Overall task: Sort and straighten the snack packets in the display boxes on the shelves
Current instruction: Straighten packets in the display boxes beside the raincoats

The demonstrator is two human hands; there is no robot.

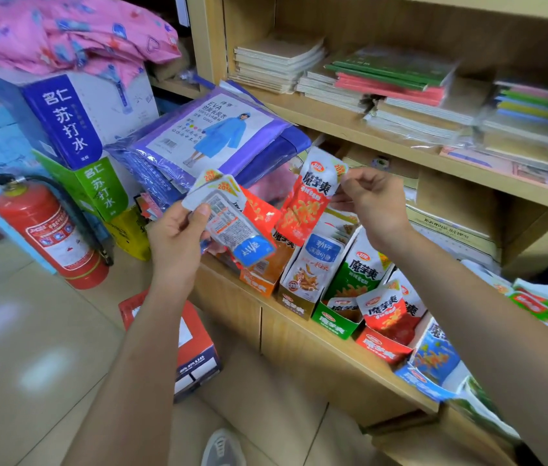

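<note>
Two hands were up-left of the red box (382,348): my right hand (372,201), the nearer, pinched a red packet (306,206) by its top corner, hanging upright; my left hand (176,240), farther left, gripped a fan of packets (229,227).

At the left we note a red fire extinguisher (50,230) standing upright on the tiled floor (30,348). Just beside it a blue carton (64,126) sits on a green carton (104,193). Pink patterned fabric (64,31) lies on the blue carton. Purple raincoat packs (218,136) lie tilted to the right of the cartons. Stacks of notebooks (276,62) lie flat at the upper right. A red box (195,351) rests on the floor, and near it is what appears to be a grey shoe (222,447).
</note>
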